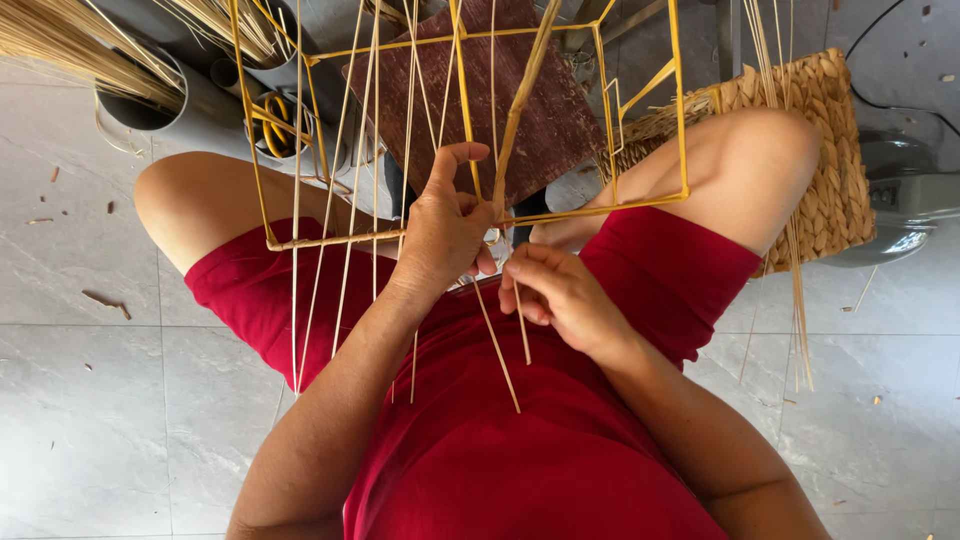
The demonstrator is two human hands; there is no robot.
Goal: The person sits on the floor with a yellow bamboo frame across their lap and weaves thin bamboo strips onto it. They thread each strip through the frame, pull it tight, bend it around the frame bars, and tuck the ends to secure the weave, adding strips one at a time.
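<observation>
Over the lap of a seated person in red shorts (560, 440), a yellow wire frame (470, 215) rests across both bare knees, its near rail running from the left thigh to the right knee. Thin pale reed strands (345, 190) run near to far across the frame's left half, their loose ends hanging down over the left thigh.

The left hand (445, 225) is at the middle of the near rail, fingers curled around it and around the strands there, thumb raised toward the far side. A flat, wider straw strip (520, 100) rises from this grip toward the far edge of the frame. The right hand (555, 290) sits just right of the left and a little nearer, its fingertips pinched shut on thin reed ends (500, 350) that slant down over the red cloth. The two hands are close together, almost touching.

Beyond the frame lies a dark reddish-brown board (540, 130). At the far left, grey tubes (200, 100) hold bundles of dry straw (70, 40), and one smaller tube holds coiled yellow wire (280, 125). At the far right, behind the right knee, is a woven straw basket piece (830, 150), with loose strands standing beside it. The grey tiled floor (100, 400) carries small scraps of straw.
</observation>
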